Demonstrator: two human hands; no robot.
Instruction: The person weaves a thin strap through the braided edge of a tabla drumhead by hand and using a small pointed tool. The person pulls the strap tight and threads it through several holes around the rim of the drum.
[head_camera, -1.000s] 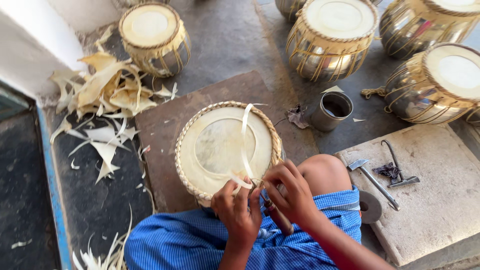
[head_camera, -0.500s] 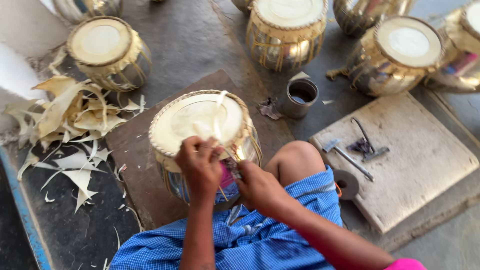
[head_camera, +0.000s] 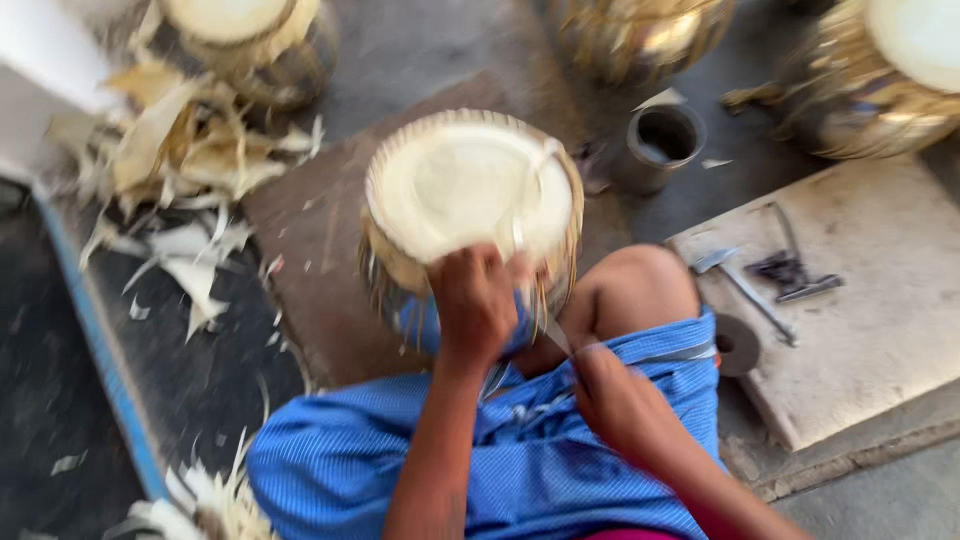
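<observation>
A round drum (head_camera: 470, 195) with a pale, cream-coloured skin top and a woven straw-coloured rim sits on a brown board (head_camera: 310, 270), tilted against the person's blue-clothed lap. The left hand (head_camera: 475, 305) is closed over the drum's near edge, gripping it. The right hand (head_camera: 615, 400) is closed around a thin blade (head_camera: 556, 335) pointing toward the drum's edge. A pale strip (head_camera: 530, 195) curls across the skin. Three more drums (head_camera: 250, 40) show partly at the top. One metal cup (head_camera: 660, 145) stands nearby, and one heap of pale scraps (head_camera: 170, 150) lies to the left. The picture is blurred.
</observation>
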